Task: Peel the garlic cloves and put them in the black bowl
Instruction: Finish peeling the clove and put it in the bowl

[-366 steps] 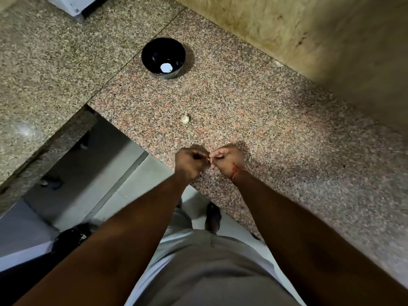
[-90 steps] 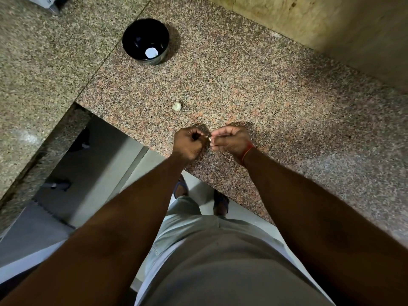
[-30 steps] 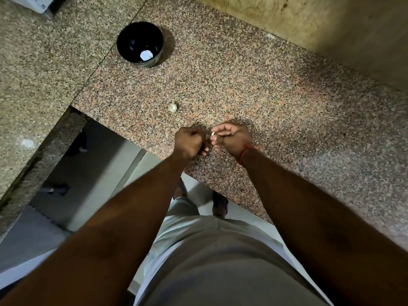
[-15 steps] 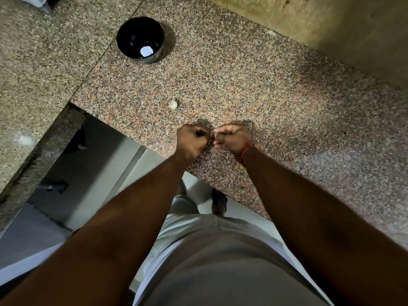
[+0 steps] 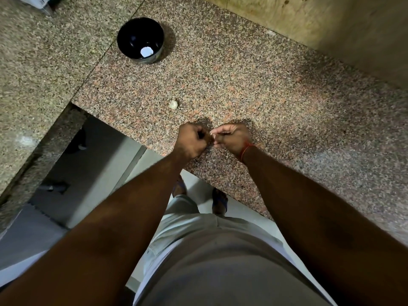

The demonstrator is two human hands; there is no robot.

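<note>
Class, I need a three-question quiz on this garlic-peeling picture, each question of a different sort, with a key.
1. True or false: the black bowl holds one white piece.
2. Where is the loose garlic clove? A) in the bowl B) on the counter between bowl and hands C) on the floor
3. Fill in: a red thread circles the wrist of the ____ hand.

Key
1. True.
2. B.
3. Right: the right hand wears it. Its fingertips meet those of the left hand on a small pale bit, barely visible.
</note>
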